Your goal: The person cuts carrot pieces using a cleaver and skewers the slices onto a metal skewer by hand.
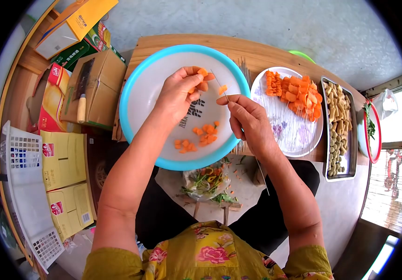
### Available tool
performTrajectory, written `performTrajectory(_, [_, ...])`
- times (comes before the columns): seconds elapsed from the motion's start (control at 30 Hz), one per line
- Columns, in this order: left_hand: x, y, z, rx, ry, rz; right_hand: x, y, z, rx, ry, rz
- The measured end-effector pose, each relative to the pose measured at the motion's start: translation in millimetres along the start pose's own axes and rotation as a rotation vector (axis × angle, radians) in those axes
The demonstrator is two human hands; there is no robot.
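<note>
Over a large white basin with a blue rim [131,130], my left hand [180,91] is closed around several carrot slices [202,87]. My right hand [250,116] pinches a thin metal skewer [216,77], whose lower end runs down past my wrist. One carrot slice [223,89] is threaded on the skewer near my right fingertips. The skewer's upper tip is close to the fingers of my left hand. More loose carrot slices [208,134] lie in the bottom of the basin.
Right of the basin, a white plate [299,148] bears skewers loaded with carrot. Beyond it, a metal tray [350,171] holds more skewered food. Bare skewers [244,70] lie between basin and plate. A bag of scraps [206,181] sits below; cardboard boxes [105,88] stand left.
</note>
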State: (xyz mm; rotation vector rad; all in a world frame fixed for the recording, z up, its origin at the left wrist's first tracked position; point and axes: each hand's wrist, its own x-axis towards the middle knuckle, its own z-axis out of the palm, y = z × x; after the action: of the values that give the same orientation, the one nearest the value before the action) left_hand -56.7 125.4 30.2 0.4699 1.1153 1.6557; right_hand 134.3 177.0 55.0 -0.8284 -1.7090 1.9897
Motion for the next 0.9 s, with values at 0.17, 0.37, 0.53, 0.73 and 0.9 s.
performTrajectory(0.17, [3.3,-4.5,-4.9,0.072,0.028,0.04,-0.5,-0.3,1.8,-0.033,-0.031,0.013])
performTrajectory(0.37, [-1.4,-3.2,2.3,0.133,0.082,0.125,0.5,2.7,2.3,-0.045,-0.048,-0.003])
performTrajectory(0.53, [-3.0,-2.4,4.9,0.174,0.1,0.144,-0.4,0.7,3.2,-0.068,-0.04,0.004])
performTrajectory(0.73, [-3.0,-2.9,5.7,0.207,0.106,0.154,-0.7,0.3,4.1,-0.055,-0.036,0.014])
performTrajectory(0.9, [-4.5,-2.1,10.8,0.316,0.124,0.175,-0.6,1.2,3.2,-0.045,-0.029,0.014])
